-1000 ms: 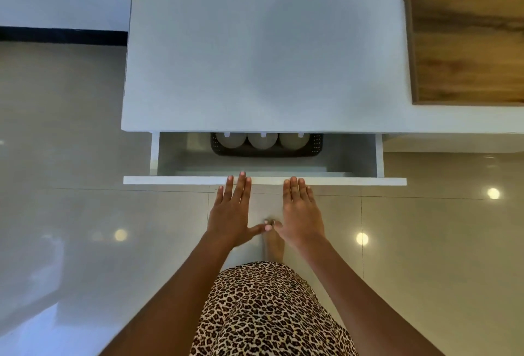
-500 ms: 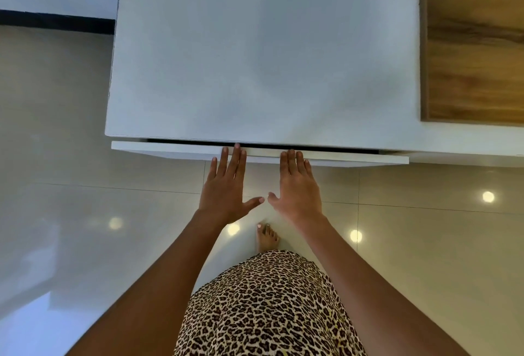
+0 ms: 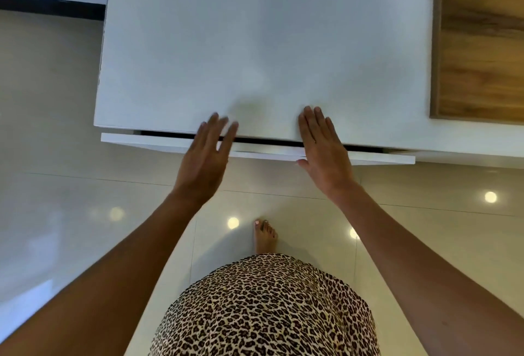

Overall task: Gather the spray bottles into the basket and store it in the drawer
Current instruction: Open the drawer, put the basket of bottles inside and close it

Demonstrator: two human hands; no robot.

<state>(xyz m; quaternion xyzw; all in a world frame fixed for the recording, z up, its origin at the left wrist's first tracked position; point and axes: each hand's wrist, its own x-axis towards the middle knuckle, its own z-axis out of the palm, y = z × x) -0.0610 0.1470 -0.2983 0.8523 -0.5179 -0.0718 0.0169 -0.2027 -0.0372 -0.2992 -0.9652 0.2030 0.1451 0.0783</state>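
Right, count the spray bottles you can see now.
0. The drawer is nearly shut under the white cabinet top, leaving only a dark slit; any bottles inside are hidden. Both hands are open and hold nothing.

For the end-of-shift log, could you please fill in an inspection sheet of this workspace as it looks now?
Surface: white cabinet top, bare; wood panel at its right.
Job's things: drawer nearly shut, a dark gap showing; basket and spray bottles not visible.
Clutter: nothing seen.
Hands: left hand and right hand open, flat, empty, over the drawer front.
Cables: nothing seen.
Surroundings: glossy tiled floor with light reflections; a bare foot.
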